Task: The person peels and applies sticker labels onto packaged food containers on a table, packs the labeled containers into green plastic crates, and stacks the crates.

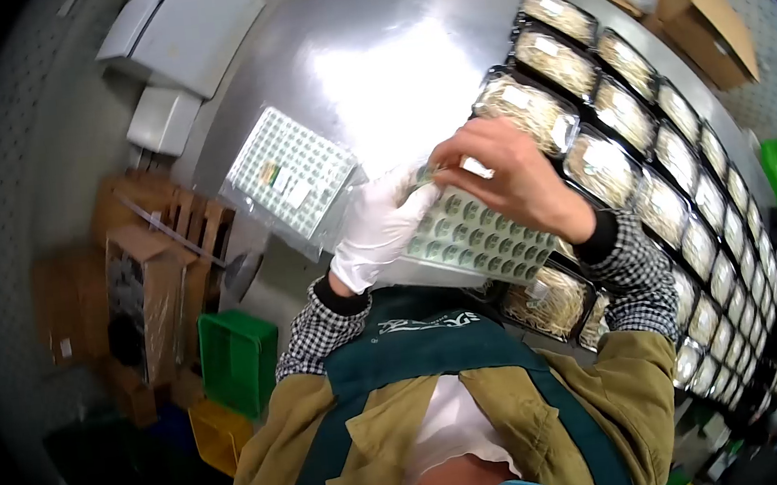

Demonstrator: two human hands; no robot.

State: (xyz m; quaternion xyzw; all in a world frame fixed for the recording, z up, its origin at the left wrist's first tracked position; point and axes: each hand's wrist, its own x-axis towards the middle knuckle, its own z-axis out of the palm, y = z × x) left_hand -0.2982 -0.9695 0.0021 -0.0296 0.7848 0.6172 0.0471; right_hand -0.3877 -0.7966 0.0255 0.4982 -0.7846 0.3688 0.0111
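Note:
My left hand (378, 229), in a white glove, grips the upper left end of a sheet of stickers (488, 241) printed with rows of green round labels. My bare right hand (509, 168) is above that sheet, thumb and forefinger pinched at a small greenish sticker (426, 174) beside my left thumb. The fingers partly cover the sticker. Left of my gloved hand, a plastic-wrapped stack of sticker sheets (291, 172) lies on the steel table (296, 82). Just beyond my right hand sits a black tray of pale, thin strands (526, 110) under clear film.
Rows of similar wrapped trays (659, 205) fill the table's right side. A tray (547, 306) sits close to my apron. On the floor at left are a green crate (238, 362), a yellow crate (219, 435) and cardboard boxes (73, 304). An open carton (702, 25) stands at upper right.

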